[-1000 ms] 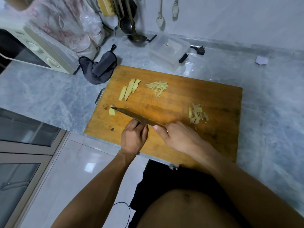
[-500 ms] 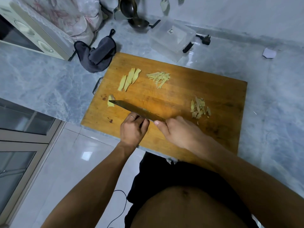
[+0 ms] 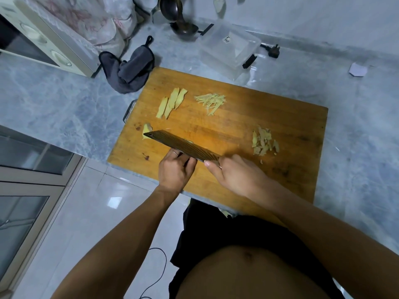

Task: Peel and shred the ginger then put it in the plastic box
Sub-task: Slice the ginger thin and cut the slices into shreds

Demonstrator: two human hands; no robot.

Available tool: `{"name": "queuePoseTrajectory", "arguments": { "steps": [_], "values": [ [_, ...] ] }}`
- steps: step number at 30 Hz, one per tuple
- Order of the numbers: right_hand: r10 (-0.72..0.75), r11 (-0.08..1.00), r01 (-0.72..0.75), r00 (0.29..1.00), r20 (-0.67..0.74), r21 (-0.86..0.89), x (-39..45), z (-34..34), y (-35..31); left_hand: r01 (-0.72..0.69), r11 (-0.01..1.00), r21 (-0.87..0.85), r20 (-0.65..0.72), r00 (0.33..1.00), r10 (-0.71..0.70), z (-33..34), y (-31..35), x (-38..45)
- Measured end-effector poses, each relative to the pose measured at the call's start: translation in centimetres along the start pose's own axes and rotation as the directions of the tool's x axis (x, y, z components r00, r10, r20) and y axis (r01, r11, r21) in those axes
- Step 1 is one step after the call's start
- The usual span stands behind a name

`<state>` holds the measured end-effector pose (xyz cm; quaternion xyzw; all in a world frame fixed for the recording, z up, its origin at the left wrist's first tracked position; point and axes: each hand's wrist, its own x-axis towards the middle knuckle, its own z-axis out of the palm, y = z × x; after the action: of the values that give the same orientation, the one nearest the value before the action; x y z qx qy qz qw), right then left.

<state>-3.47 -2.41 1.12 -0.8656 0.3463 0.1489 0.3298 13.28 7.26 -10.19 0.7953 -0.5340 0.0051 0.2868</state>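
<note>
A wooden cutting board lies on the marble counter. My right hand grips the handle of a cleaver, whose blade slants left across the board's near side. My left hand sits against the blade's near face with fingers curled down on a ginger piece, which is almost fully hidden. Three ginger slices lie at the far left, a pile of shreds beside them, and peel scraps to the right. A small ginger end sits by the blade tip. The clear plastic box stands beyond the board.
A grey cloth lies off the board's far left corner, with a microwave further left. A ladle hangs at the back wall and a black plug lies right of the box. The counter edge runs under my wrists.
The cleaver has tipped so its flat, ridged face now shows. Both hands stay at the same spot on the board; the view has shifted slightly.
</note>
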Motion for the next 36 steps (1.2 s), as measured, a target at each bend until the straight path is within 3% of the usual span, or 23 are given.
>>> {"name": "queuePoseTrajectory", "arguments": {
  "steps": [6, 31, 36],
  "values": [
    [-0.021, 0.999, 0.019, 0.998, -0.060, -0.041, -0.9, -0.3, -0.2, -0.011, 1.000, 0.007, -0.024, 1.000, 0.011, -0.5, 0.4, 0.1],
    [0.007, 0.998, -0.008, 1.000, -0.018, -0.070, 0.0, 0.1, -0.8, -0.071, 0.997, 0.015, -0.061, 0.996, 0.072, -0.1, 0.2, 0.1],
    [-0.007, 1.000, 0.007, 0.999, -0.039, -0.008, -0.3, 0.0, -0.4, -0.032, 0.999, -0.011, -0.046, 0.998, 0.032, -0.2, 0.4, 0.1]
  ]
}}
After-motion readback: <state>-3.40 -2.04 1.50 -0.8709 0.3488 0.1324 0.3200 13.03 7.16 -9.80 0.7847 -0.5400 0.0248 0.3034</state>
